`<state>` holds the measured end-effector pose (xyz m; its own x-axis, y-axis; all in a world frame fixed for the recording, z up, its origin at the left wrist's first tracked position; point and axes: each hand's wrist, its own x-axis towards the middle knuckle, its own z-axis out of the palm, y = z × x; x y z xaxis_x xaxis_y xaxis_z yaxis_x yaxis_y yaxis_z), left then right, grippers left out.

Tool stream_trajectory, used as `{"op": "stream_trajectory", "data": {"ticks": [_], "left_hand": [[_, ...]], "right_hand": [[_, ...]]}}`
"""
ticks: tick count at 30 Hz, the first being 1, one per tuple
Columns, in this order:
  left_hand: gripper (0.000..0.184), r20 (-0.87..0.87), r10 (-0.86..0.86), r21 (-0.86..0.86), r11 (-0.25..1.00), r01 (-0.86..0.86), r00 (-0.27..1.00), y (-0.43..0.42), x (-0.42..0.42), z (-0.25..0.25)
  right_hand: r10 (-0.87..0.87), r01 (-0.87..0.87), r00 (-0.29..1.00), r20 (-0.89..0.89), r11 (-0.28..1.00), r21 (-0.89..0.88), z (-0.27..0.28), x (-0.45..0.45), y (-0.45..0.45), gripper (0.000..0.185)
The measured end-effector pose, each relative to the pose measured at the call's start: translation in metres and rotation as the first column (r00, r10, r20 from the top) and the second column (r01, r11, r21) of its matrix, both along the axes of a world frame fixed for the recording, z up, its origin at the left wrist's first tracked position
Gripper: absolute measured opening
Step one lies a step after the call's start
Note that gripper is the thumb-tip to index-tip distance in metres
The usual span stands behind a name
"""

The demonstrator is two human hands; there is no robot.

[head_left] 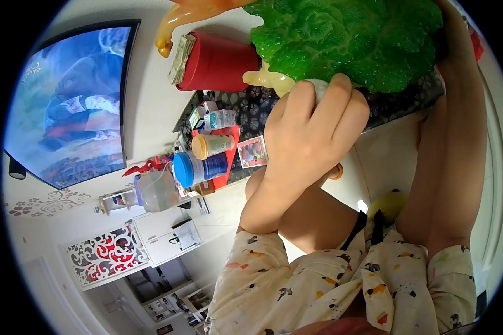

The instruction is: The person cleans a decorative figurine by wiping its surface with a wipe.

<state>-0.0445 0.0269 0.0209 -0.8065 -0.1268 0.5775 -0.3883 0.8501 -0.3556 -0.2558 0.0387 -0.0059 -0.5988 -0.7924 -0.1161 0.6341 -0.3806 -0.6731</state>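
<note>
My left hand (pixel 318 120) is closed round a small white thing (pixel 319 88), perhaps a cloth, mostly hidden by the fingers. It is pressed against the lower edge of a large glossy green cabbage-shaped ornament (pixel 352 42). Beside my fingers, a pale yellow part (pixel 271 78) sticks out from under the green leaves. My right arm (pixel 452 128) reaches up along the right side to the far edge of the ornament, where its fingers are hidden.
A red container (pixel 221 61) with banknotes stands left of the ornament on a dark patterned surface (pixel 251 106). Nearer are a yellow-lidded jar (pixel 212 146), a blue-lidded tub (pixel 198 168), a small picture card (pixel 252 152) and a clear plastic container (pixel 156 191). A television (pixel 75 106) is at far left.
</note>
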Motion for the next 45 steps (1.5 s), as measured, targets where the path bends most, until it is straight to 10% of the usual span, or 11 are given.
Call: {"op": "stream_trajectory", "data": {"ticks": [22,31,45], "left_hand": [[0.028,-0.054,-0.218,0.192,0.955,0.225,0.974,0.005,0.023,-0.006],[0.048,-0.307,-0.112,0.236,0.953,0.19,0.945,-0.005,0.038,-0.017],[0.036,-0.148,0.002,0.153,0.988,0.021,0.989,-0.002,-0.002,-0.01]], "right_hand": [[-0.031,0.033,0.997,-0.064,0.999,0.039,-0.002,-0.002,-0.002,0.037],[-0.057,0.057,0.998,0.0,0.998,-0.012,0.002,0.009,0.003,0.036],[-0.144,0.147,0.989,0.03,0.983,-0.106,-0.001,0.014,-0.003,0.031]]}}
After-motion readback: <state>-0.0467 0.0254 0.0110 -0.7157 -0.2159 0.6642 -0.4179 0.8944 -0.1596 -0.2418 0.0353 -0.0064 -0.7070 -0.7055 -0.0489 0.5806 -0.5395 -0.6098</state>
